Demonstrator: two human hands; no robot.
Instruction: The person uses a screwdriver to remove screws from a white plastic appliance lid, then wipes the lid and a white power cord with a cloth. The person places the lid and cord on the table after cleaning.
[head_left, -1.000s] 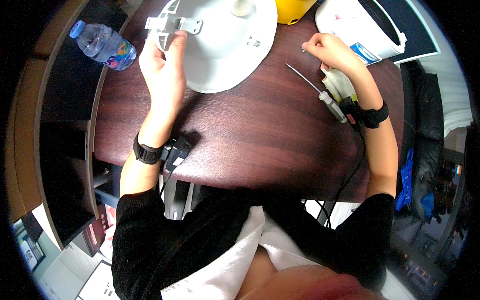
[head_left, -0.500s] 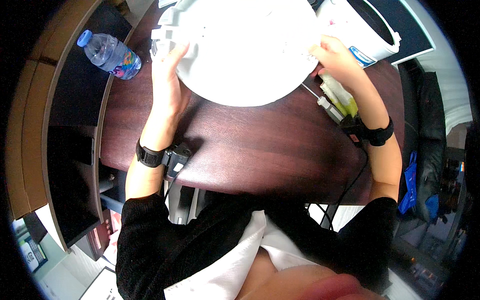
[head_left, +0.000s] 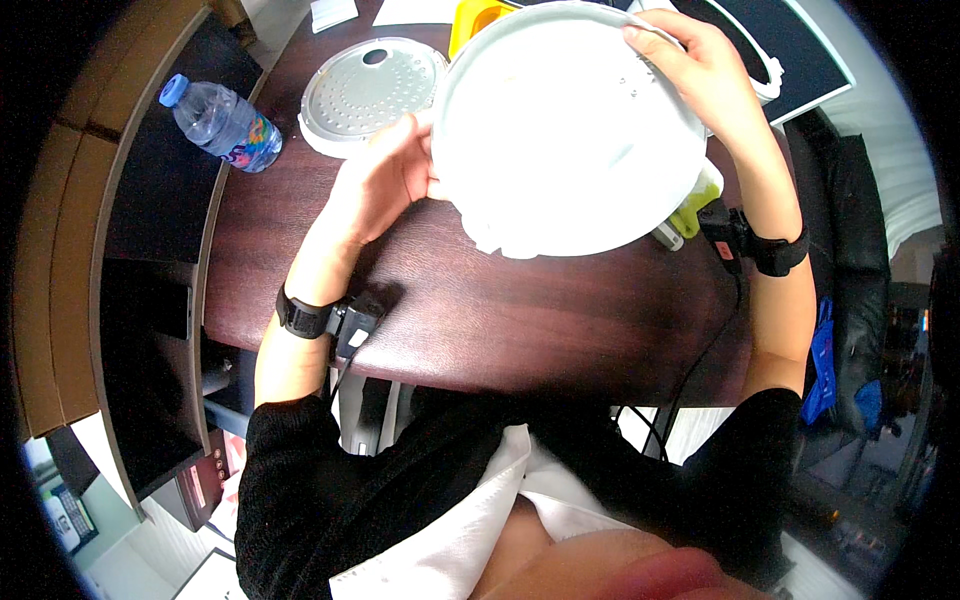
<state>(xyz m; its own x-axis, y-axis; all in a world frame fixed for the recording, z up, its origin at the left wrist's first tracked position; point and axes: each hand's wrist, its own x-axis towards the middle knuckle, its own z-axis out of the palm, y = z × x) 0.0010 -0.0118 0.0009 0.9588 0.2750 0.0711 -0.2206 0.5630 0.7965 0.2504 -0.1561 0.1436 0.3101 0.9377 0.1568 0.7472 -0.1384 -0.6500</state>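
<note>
Held round white part by opposite edges in left grip and right grip; presumably needed steady two-handed support next.

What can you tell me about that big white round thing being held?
The white round piece looks like smooth plastic, with a raised rim and small tabs along its lower left edge. Glare washes out much of its face; small marks show at upper right. It is held over the dark table, left hand touching its left edge, right hand gripping its upper right.
</note>
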